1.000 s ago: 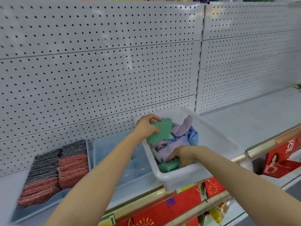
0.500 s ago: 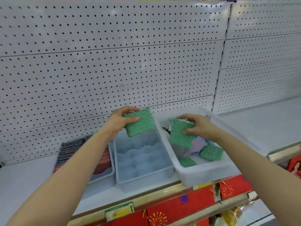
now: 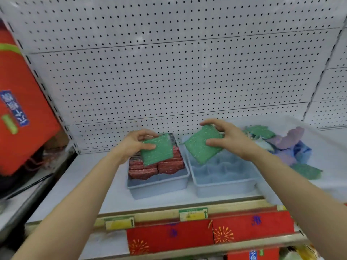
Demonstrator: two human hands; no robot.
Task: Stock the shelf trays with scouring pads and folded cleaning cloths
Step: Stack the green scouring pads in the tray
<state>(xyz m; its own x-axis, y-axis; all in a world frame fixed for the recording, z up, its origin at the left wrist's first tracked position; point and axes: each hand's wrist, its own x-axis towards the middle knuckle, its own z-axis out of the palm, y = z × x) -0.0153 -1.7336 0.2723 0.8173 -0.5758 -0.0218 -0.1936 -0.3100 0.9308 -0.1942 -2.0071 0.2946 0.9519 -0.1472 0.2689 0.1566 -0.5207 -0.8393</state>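
My left hand (image 3: pixel 134 145) grips a green scouring pad (image 3: pixel 159 151) and holds it over the left grey tray (image 3: pixel 159 186), which is partly filled with red and dark scouring pads (image 3: pixel 169 167). In my right hand (image 3: pixel 228 140) is a second green scouring pad (image 3: pixel 200 147), tilted above the back left of the divided grey tray (image 3: pixel 225 184), whose compartments hold nothing. At the right, a white bin (image 3: pixel 332 151) contains more green pads (image 3: pixel 260 131) and loose purple and blue cloths (image 3: pixel 293 141).
A white pegboard wall (image 3: pixel 169 72) backs the shelf. A red bag (image 3: pixel 22 102) leans at the far left beyond the upright. The shelf's front rail carries price labels (image 3: pixel 193 213), with red packages (image 3: pixel 206 235) on the shelf below.
The view has swung left. Both hands moved left with their green pads: the left one now hangs over the tray of red pads, the right one left the white bin for the divided tray.
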